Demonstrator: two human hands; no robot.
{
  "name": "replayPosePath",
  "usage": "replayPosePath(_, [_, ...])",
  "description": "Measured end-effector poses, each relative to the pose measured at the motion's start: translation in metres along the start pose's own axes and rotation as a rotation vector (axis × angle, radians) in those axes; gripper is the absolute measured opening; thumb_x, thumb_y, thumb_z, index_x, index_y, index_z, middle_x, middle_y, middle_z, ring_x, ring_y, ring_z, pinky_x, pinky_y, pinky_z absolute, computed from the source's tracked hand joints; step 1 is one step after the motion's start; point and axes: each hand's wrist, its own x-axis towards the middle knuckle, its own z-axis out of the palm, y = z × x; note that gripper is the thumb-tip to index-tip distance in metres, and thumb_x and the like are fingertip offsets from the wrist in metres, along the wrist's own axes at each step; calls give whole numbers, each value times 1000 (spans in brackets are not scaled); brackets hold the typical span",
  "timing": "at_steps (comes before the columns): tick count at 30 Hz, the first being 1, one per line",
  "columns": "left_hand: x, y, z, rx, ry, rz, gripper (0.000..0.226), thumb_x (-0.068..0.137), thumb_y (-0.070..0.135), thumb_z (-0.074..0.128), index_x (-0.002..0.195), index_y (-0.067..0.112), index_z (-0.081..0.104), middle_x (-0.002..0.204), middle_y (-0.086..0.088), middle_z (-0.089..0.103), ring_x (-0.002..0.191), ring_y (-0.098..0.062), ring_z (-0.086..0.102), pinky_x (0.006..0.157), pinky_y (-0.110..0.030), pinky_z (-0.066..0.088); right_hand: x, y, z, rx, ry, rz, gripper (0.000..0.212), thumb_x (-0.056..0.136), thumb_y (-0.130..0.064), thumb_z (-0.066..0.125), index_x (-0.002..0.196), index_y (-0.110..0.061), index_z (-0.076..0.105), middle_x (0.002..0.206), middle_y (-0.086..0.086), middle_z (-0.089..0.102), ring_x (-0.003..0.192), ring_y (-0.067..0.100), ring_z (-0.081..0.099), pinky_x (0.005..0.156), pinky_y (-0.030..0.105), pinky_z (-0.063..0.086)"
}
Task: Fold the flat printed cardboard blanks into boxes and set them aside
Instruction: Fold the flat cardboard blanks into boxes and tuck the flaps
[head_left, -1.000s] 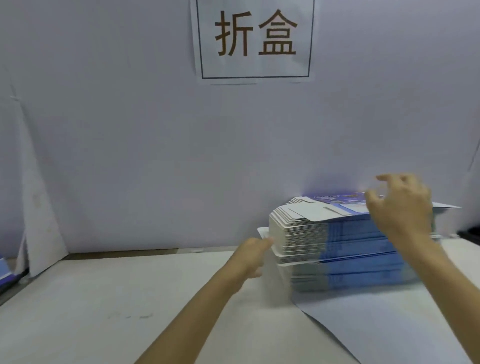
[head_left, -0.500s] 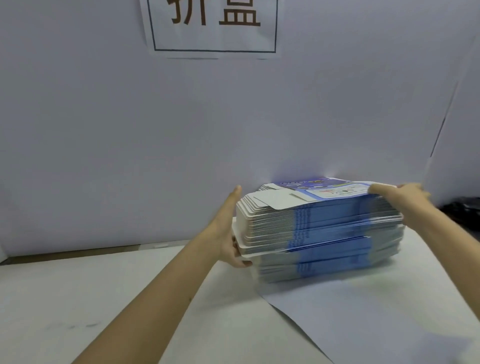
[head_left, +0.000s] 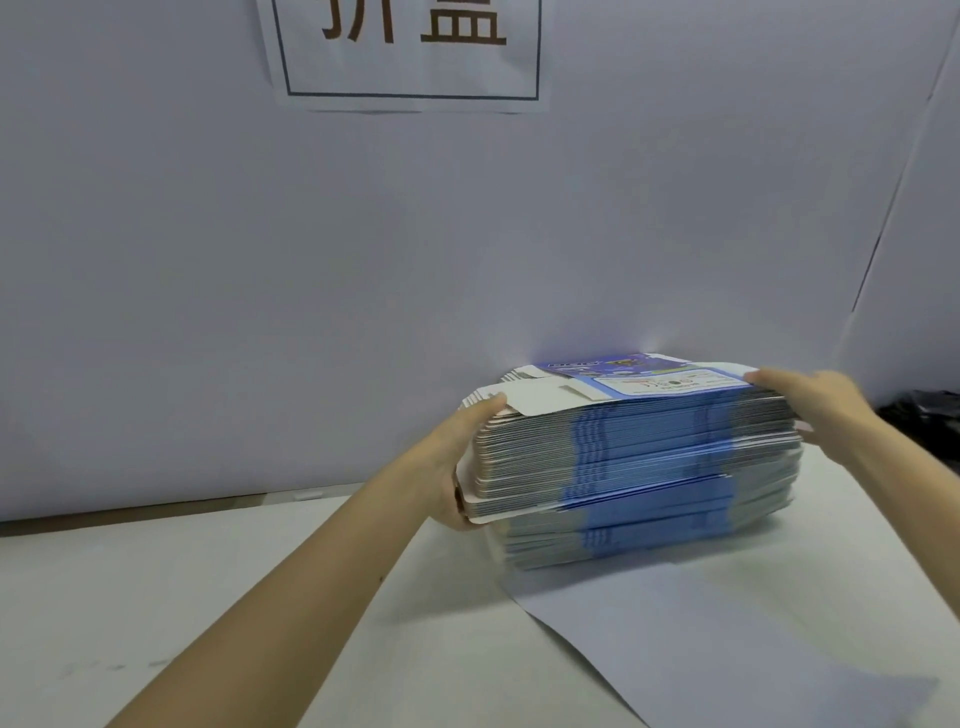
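The stack (head_left: 623, 467) of flat blanks sits on the table (head_left: 234, 597) at about 4 o'clock from the middle of the view, its far side close to the wall (head_left: 363, 260). Its edges show grey card with blue printed bands. The top blank (head_left: 660, 382) lies printed side up: blue, with a white label panel and a plain white flap toward 9 o'clock. The upper part of the stack is shifted a little toward 9 o'clock over the lower part, and one white blank juts out at the step.

Both hands are on that upper part, one at each end. The left hand (head_left: 449, 467) is at the stack's 9 o'clock end. Its thumb lies over the edge of the white flap and its fingers curl in under the jutting blank, so it grips the upper bundle. The right hand (head_left: 810, 397) is at the 3 o'clock end, near the far corner. Its fingers lie across the top blank's corner and the hand wraps down over the end, with one fingertip showing lower against the card edges.

A pale sheet (head_left: 701, 649) lies on the table under the stack and spreads toward 5 o'clock. High on the wall at 12 o'clock hangs a white sign (head_left: 410, 78) with large brown characters in a dark frame, cut off by the view's top. Past the right hand, at 3 o'clock, lies something dark (head_left: 924, 415), too dim to make out.
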Motion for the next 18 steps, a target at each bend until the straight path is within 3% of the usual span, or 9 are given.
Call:
replayPosePath(4, [-3, 0, 2, 41, 47, 86, 43, 78, 31, 78, 106, 4, 59, 87, -12, 69, 74, -26, 67, 61, -34, 55, -2, 4, 0, 13, 16, -51, 68, 78, -28, 78, 128, 8, 50, 122, 23, 60, 92, 27, 55, 76, 36, 42])
replayPosePath(7, [-5, 0, -5, 28, 42, 102, 32, 80, 25, 76, 97, 4, 59, 83, -11, 68, 68, -24, 65, 55, -32, 52, -12, 12, 1, -12, 60, -77, 72, 75, -36, 79, 127, 3, 48, 123, 23, 59, 95, 27, 53, 75, 37, 40])
replayPosePath(14, [-23, -16, -58, 8, 33, 125, 31, 81, 25, 72, 96, 1, 61, 65, -9, 68, 63, -23, 64, 54, -29, 51, -83, 23, 17, 59, 133, -176, 88, 77, -35, 77, 146, -6, 31, 142, 12, 46, 119, 25, 48, 93, 35, 39])
replayPosePath(18, [-49, -33, -109, -42, 28, 98, 51, 64, 21, 76, 104, -5, 58, 68, -13, 66, 59, -28, 64, 52, -30, 54, -142, 25, 40, 153, 106, -204, 96, 71, -38, 80, 148, -12, 30, 147, 9, 41, 130, 25, 43, 107, 39, 36])
